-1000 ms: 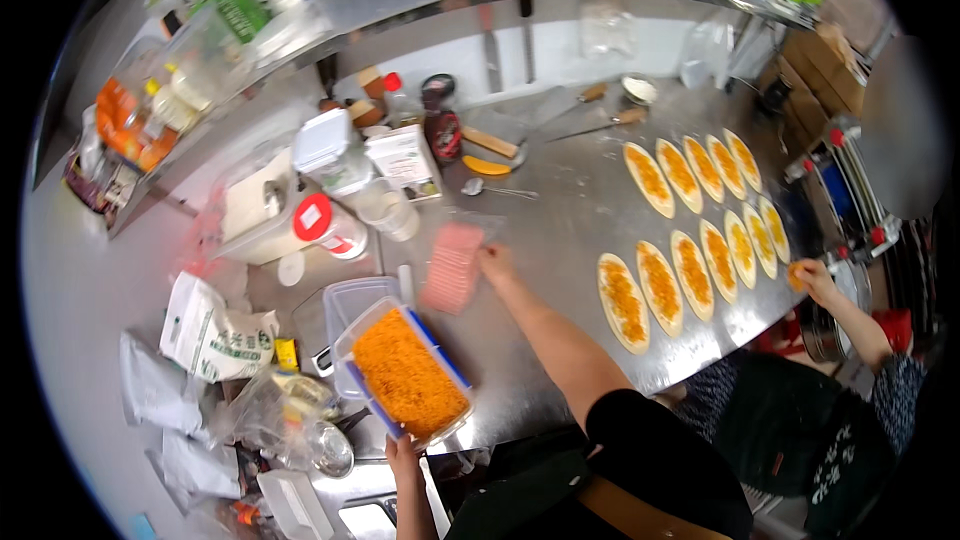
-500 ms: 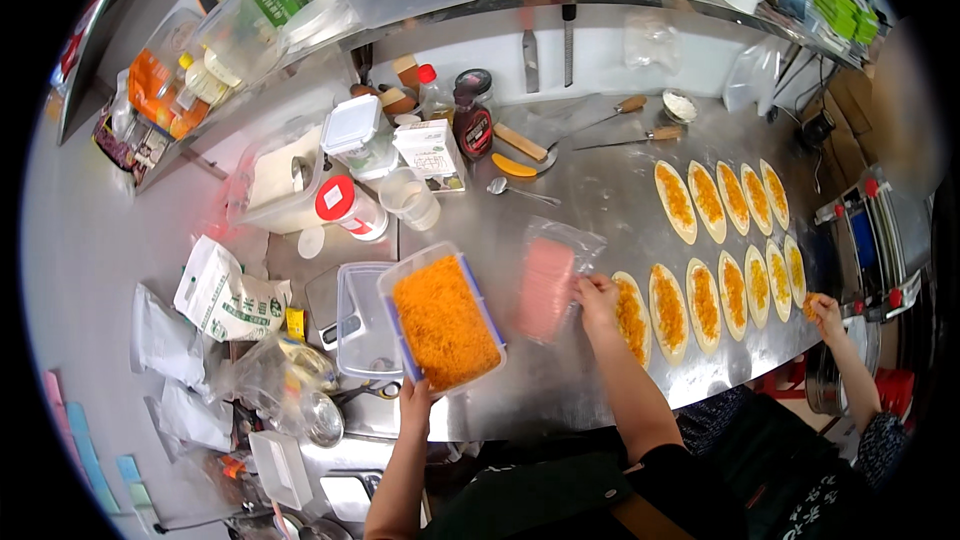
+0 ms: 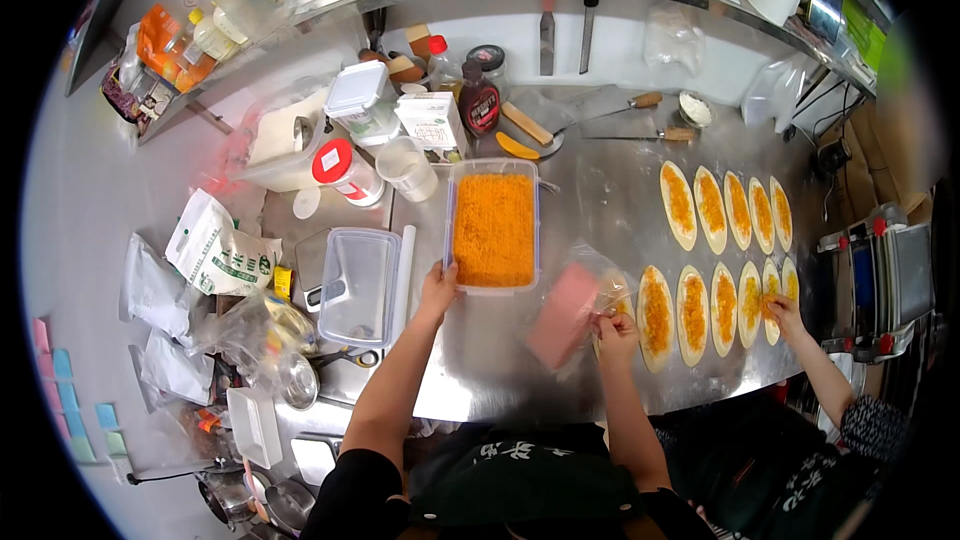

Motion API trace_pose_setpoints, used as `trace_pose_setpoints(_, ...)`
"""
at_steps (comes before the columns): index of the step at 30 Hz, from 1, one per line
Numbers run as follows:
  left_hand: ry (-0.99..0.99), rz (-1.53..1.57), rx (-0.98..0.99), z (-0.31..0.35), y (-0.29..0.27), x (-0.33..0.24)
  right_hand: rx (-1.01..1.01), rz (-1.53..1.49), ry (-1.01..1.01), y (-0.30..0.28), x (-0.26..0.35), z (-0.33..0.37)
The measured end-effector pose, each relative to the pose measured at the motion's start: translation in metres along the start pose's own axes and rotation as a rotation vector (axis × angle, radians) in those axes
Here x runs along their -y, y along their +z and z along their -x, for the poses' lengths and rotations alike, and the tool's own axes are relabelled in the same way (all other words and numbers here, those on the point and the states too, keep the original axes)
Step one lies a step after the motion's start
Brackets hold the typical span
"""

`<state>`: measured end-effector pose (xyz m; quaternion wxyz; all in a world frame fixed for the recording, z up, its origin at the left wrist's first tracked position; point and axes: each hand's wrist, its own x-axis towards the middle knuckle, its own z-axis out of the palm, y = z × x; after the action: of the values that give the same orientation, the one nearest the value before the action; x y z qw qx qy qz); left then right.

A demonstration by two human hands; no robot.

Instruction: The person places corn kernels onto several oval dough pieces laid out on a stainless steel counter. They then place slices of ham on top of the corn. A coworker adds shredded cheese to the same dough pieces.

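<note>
My left hand (image 3: 438,290) grips the lower left corner of a clear plastic tub (image 3: 447,240) full of fine orange shreds (image 3: 494,230); the fingers beneath are partly hidden. At the right, my right hand (image 3: 615,335) pinches the edge of a clear plastic bag holding a flat pink slab, like sliced ham (image 3: 563,315). The bag tilts above the steel table and is slightly blurred. It partly covers one oval dough piece beside that hand. Two rows of oval dough pieces (image 3: 655,325) with orange and yellow topping lie to the right.
A co-worker's hand (image 3: 785,315) touches a dough piece at the right. Left of the tub lie a clear lid or shallow container (image 3: 360,285) and scissors (image 3: 360,357). Behind stand a red-lidded jar (image 3: 347,170), a plastic cup (image 3: 408,170) and a sauce bottle (image 3: 479,105); knives (image 3: 640,135) lie farther right.
The orange-filled tub has moved away from me and rightward, and now sits straighter. The bag has tilted in my right hand. The co-worker's hand has moved left onto the dough pieces.
</note>
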<state>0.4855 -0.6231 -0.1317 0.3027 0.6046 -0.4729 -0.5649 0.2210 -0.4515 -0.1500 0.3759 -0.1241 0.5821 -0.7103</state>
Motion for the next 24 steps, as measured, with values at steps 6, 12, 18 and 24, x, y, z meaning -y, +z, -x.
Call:
trace_pose_setpoints(6, -0.179, 0.009, -0.122, 0.032, 0.014, 0.011, 0.048, 0.067, 0.126, -0.002, 0.018, 0.033)
trace_pose_setpoints(12, 0.065, 0.065, 0.761, 0.091, 0.062, 0.022, 0.272, 0.050, 0.211, 0.001, 0.028, 0.058)
trace_pose_setpoints(18, -0.333, 0.262, 0.841, 0.107, 0.054, 0.029, 0.293, 0.036, 0.322, -0.002, 0.027, 0.072)
trace_pose_setpoints(24, -0.217, 0.245, 0.637, 0.138, 0.040, -0.001, 0.260, 0.375, -0.017, -0.002, 0.043, 0.078)
